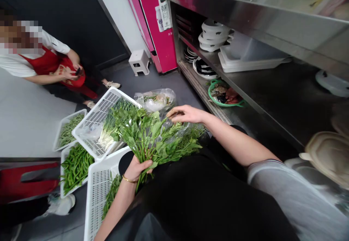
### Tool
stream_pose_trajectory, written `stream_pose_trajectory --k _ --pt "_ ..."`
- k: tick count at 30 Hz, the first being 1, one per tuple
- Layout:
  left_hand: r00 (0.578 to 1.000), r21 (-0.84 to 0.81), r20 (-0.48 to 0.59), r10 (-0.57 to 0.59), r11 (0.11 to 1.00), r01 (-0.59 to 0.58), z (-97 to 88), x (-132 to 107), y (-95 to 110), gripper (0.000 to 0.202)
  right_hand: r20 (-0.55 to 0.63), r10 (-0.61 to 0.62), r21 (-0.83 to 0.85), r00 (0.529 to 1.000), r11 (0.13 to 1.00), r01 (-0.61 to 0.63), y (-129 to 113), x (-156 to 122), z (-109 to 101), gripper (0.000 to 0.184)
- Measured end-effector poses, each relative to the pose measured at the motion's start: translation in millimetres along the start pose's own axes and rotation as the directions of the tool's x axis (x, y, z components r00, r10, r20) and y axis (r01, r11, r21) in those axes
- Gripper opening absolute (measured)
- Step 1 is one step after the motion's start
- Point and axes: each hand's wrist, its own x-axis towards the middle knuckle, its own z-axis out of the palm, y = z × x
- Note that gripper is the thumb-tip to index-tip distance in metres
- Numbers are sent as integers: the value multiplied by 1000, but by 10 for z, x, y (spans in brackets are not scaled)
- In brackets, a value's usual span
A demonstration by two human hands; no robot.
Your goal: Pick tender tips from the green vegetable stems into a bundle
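Observation:
My left hand is closed round the stems of a bunch of leafy greens, held over my lap; a thin gold bracelet sits on that wrist. My right hand reaches forward above the leaf tips, its fingers pinched together near a clear plastic bag under the greens. What the fingers pinch is too small to make out.
White slotted baskets stand at my left: one tilted with spring onions, one with green chillies, one with green beans, one nearest me. A bag of scraps lies on the floor. Steel shelving with dishes is at right. A seated person is at far left.

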Motion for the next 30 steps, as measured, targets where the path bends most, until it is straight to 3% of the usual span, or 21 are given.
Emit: stream_pose_trajectory --k 3,5,10,14,16,18,20,21,22,23,25,27,30 --pt "1000 19 21 3 1000 -3 -12 -6 -33 25 242 -76 4 967 997 78 39 135 166 36" --pt "1000 -13 9 10 1000 -10 -28 -11 -60 28 312 -103 -27 945 993 118 124 191 268 28" --pt "999 -77 -38 -23 997 20 -45 -20 -100 33 360 -85 16 929 996 85 204 206 461 15" --pt "998 -108 -43 43 993 -47 -50 -7 -102 30 321 13 60 947 998 -34 141 126 410 23" --pt "994 -128 -80 71 988 -81 -75 -6 -98 29 240 120 59 963 989 -138 97 62 272 27" --pt "990 -136 -117 75 987 -90 -116 -13 -98 28 14 144 10 989 989 -144 18 -4 111 29" --pt "990 -131 -123 72 987 -88 -158 -21 -105 27 -285 -2 -115 959 993 -32 -116 -50 -6 26" --pt "991 -129 -115 73 988 -88 -173 -23 -110 26 -380 -112 -206 918 978 34 -199 -60 -32 24" --pt "992 -127 -100 73 988 -85 -182 -24 -115 26 -402 -217 -300 890 949 96 -286 -58 -36 23" --pt "994 -128 -83 73 988 -83 -183 -22 -120 26 -358 -305 -387 882 909 157 -370 -43 -20 22" --pt "996 -130 -59 71 988 -78 -169 -16 -122 28 -166 -377 -510 911 823 248 -495 18 47 23" --pt "997 -126 -53 63 990 -69 -146 -13 -115 31 -2 -322 -570 947 778 263 -545 93 118 21" --pt "998 -74 -54 21 997 -25 -134 -19 -101 31 46 -227 -597 973 774 209 -520 155 175 18"
